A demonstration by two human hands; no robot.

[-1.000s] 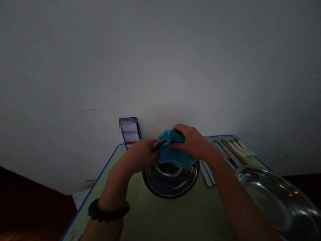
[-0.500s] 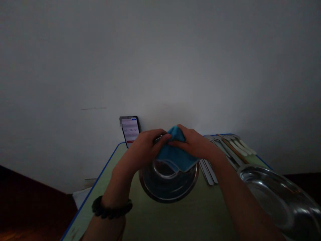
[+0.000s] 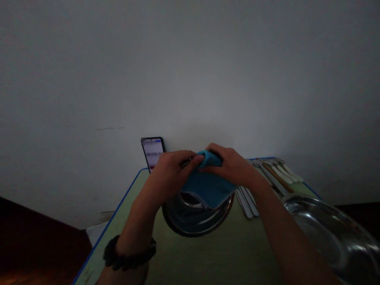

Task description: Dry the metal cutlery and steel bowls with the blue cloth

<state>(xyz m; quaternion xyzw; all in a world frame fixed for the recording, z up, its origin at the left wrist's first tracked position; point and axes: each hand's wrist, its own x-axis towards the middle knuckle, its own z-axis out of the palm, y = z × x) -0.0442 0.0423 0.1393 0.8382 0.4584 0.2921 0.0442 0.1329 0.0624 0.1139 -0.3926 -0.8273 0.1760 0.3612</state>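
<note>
A round stainless-steel basin rests on the table in front of me, its far part covered by my hands and a cloth. My left hand is closed at the basin's far rim; a thin bright bit of metal shows between thumb and fingers, and the thumb tip meets the cloth. In my right hand a blue cloth is pinched, bunched at the top and folded over the far rim. Its lower corner hangs over the basin's inside. The fingertips behind the cloth are hidden.
Behind my left hand a phone leans on the wall, its screen lit. Flat metal utensils lie right of the basin. Beyond my right forearm are white-handled utensils and a larger steel basin. The green table has a blue edge.
The basin has shifted slightly left and up in view. The cloth's top is rolled differently, its hanging corner is lower, and my right fingers have risen a little.
</note>
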